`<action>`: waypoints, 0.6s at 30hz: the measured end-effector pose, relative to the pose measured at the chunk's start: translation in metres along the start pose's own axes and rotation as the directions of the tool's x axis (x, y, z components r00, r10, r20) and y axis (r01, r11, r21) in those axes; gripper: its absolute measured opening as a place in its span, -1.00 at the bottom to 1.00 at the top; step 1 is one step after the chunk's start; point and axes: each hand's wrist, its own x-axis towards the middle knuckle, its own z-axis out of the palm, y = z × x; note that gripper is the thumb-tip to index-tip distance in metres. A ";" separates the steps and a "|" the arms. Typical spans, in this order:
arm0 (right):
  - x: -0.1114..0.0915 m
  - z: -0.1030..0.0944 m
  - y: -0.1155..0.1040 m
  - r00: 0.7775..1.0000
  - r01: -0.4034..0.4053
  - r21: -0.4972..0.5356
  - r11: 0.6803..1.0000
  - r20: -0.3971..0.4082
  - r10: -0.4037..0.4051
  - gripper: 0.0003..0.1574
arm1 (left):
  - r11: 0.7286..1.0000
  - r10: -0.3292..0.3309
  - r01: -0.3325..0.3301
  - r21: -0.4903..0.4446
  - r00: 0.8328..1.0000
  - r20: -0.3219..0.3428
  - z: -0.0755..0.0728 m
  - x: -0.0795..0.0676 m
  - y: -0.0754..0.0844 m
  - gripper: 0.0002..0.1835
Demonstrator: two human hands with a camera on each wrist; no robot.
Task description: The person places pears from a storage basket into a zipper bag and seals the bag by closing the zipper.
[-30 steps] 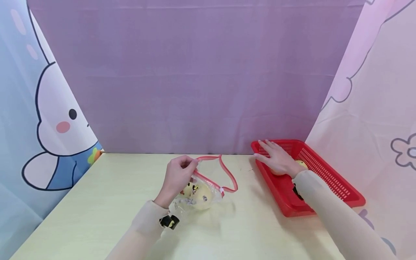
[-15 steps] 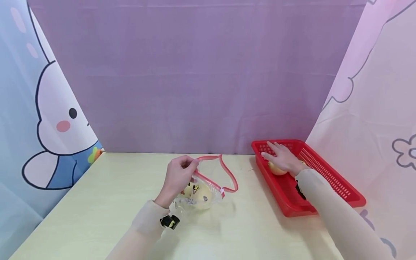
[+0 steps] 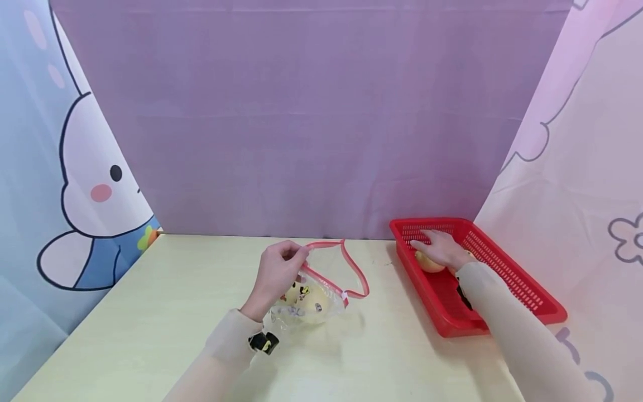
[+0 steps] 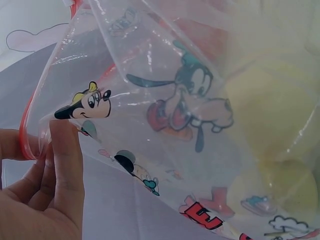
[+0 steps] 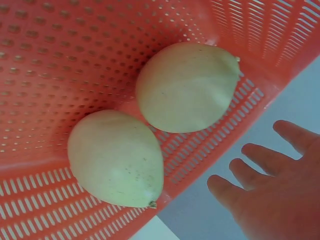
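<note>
At the lower centre of the head view, the left hand [image 3: 278, 271] pinches the red-edged mouth of a clear printed bag [image 4: 165, 115] between thumb and fingers; the bagged fruit [image 3: 313, 301] shows yellow through it, below and right of the fingertips. At the right of the frame, the right hand [image 3: 439, 248] reaches over a red basket [image 3: 439, 321], fingers extended and spread, with nothing in their grip. In the right wrist view, the upper fruit [image 5: 190, 87] and lower fruit [image 5: 116, 157] lie in the basket, left of the fingertips; in the head view, one shows beneath the palm (whether they touch, I cannot tell)
</note>
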 end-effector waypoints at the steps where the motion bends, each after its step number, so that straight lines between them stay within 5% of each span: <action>1: 0.001 0.001 0.002 1.000 0.007 -0.006 1.000 0.000 -0.007 0.07 | 1.000 0.000 0.000 0.001 1.000 -0.002 0.000 0.000 0.000 -0.82; 18: 0.008 0.013 0.014 0.993 0.056 -0.204 0.977 0.113 -0.033 -0.15 | 1.000 -0.015 0.015 -0.004 1.000 -0.014 0.001 0.001 -0.002 -0.82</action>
